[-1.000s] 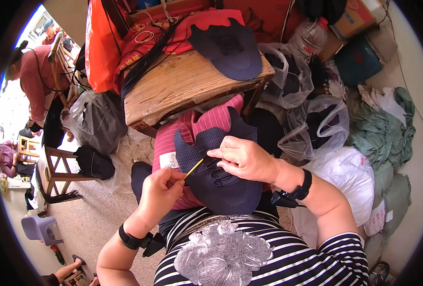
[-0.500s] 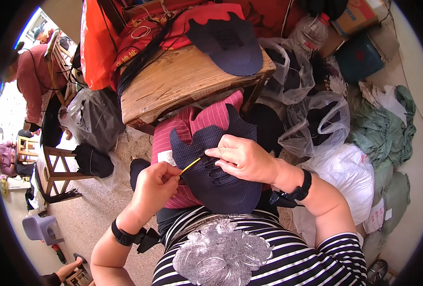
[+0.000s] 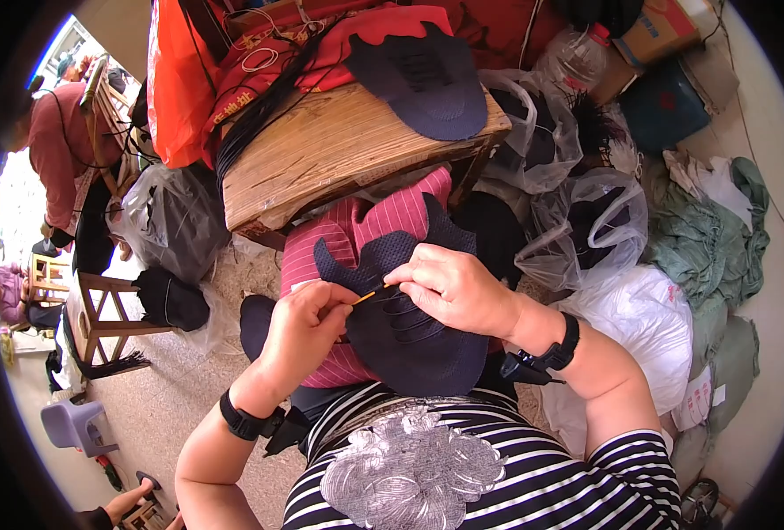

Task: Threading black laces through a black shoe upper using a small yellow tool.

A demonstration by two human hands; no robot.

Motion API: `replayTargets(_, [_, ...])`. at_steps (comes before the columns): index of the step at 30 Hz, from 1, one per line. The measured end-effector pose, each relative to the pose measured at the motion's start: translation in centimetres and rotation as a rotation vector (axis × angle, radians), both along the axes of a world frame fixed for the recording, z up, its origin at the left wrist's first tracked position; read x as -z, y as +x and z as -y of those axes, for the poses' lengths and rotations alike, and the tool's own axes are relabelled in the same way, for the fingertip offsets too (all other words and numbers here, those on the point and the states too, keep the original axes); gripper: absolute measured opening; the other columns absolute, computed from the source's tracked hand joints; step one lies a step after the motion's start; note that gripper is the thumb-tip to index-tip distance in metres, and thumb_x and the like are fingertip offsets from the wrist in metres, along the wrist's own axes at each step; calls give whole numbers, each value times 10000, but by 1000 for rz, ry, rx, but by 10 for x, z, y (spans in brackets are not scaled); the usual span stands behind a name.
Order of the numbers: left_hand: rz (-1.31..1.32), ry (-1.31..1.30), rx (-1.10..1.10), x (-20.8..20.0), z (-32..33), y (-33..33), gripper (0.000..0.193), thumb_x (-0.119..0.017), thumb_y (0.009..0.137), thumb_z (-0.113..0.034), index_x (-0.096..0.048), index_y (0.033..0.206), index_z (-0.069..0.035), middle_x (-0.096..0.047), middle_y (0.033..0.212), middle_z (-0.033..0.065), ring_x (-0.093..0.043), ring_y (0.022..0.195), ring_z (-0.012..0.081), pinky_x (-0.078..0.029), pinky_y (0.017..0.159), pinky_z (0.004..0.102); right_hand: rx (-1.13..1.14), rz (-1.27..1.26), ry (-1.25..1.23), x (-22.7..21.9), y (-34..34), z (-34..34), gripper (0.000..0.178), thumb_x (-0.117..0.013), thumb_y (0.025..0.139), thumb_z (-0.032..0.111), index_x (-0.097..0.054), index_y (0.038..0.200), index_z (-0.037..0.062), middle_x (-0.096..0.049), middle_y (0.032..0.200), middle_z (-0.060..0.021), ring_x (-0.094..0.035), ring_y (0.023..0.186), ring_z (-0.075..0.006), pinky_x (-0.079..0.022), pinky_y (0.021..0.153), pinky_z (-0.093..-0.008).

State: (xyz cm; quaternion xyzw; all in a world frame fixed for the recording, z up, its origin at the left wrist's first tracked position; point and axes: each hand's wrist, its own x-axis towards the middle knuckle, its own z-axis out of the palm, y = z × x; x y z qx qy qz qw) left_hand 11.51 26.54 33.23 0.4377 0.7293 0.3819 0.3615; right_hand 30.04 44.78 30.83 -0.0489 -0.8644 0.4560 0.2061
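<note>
A dark navy shoe upper (image 3: 418,367) lies flat across my lap, over a red striped cloth (image 3: 326,237). Black lace (image 3: 412,329) runs in loops across its middle. My left hand (image 3: 304,329) pinches a thin yellow stick-like tool (image 3: 365,298) between thumb and fingers, above the upper's left side. Its far end meets the fingertips of my right hand (image 3: 458,287), which are closed just over the laced part. What those right fingers pinch is hidden. Another navy upper (image 3: 441,102) rests on the wooden table (image 3: 321,146) ahead.
A bundle of black laces (image 3: 268,110) hangs over the table's left side, by a red bag (image 3: 177,88). Clear plastic bags (image 3: 586,221) and a white sack (image 3: 635,322) crowd the right. At left stand a wooden stool (image 3: 100,309) and a purple stool (image 3: 74,424); another person (image 3: 56,141) sits beyond.
My left hand has moved right and slightly up, bringing the yellow tool to my right fingertips. Less of the tool shows. My right hand has barely shifted.
</note>
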Motion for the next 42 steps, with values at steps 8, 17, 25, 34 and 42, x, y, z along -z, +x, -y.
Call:
replayTargets(8, [133,-43,-71,0,-12,13,116,-659,952,8,-698,1060,-6,-701,839,22,-679,719,69,-575,637,227,69,156,15,-14,-7,2,96,-720,879,77,-660,950,52,-614,889,-112,-656,784,-311,-544,711,-415])
replayTargets(17, [228,129,-32,13,-14,17,166,-595,990,53,-607,1152,13,-710,921,62,-697,766,95,-588,685,239,37,212,65,-29,-6,-6,110,-723,878,81,-628,927,54,-614,921,-119,-660,824,-315,-538,737,-426])
replayTargets(25, [418,110,-6,19,-22,9,177,-573,1022,29,-566,1197,6,-691,926,66,-695,796,108,-584,720,247,-85,314,-105,-36,-1,-25,91,-694,885,59,-620,928,28,-618,903,-111,-641,809,-273,-519,726,-385])
replayTargets(34, [501,159,5,26,-22,13,223,-563,1051,-8,-526,1271,7,-687,965,86,-692,815,113,-592,746,260,-116,374,-52,-44,2,-31,138,-723,888,121,-634,923,22,-629,860,-113,-648,781,-275,-516,709,-391])
replayTargets(42, [380,224,-41,48,-33,27,423,-791,922,-49,-500,1229,-42,-531,919,-20,-526,827,51,-493,741,196,-120,418,-34,-35,-1,-36,320,-772,906,300,-644,766,42,-630,782,-121,-637,710,-266,-490,659,-397])
